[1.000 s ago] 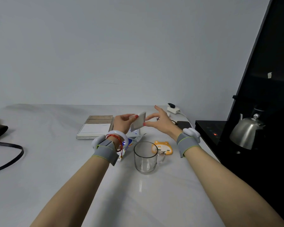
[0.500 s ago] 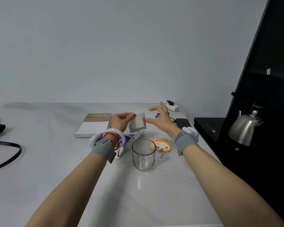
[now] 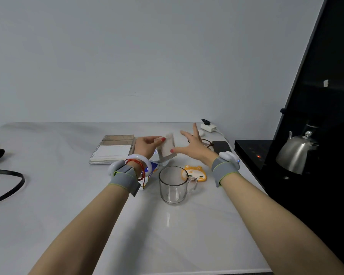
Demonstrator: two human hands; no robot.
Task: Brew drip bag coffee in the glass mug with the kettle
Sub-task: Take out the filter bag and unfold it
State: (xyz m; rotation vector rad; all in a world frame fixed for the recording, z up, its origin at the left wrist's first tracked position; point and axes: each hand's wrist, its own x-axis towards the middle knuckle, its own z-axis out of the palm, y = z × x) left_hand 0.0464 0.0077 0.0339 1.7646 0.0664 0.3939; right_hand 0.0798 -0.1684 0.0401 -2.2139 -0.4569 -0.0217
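A head-worn camera (the sole view) looks forward and down over the table [image 3: 58, 195].

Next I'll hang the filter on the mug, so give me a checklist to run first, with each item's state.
1. Left hand grip on drip bag: ok, pinched.
2. Right hand grip on it: not ok, thumb touches, fingers spread.
3. Bag top opened: cannot tell.
4. Glass mug upright, empty: ok.
5. Kettle holds hot water: cannot tell.
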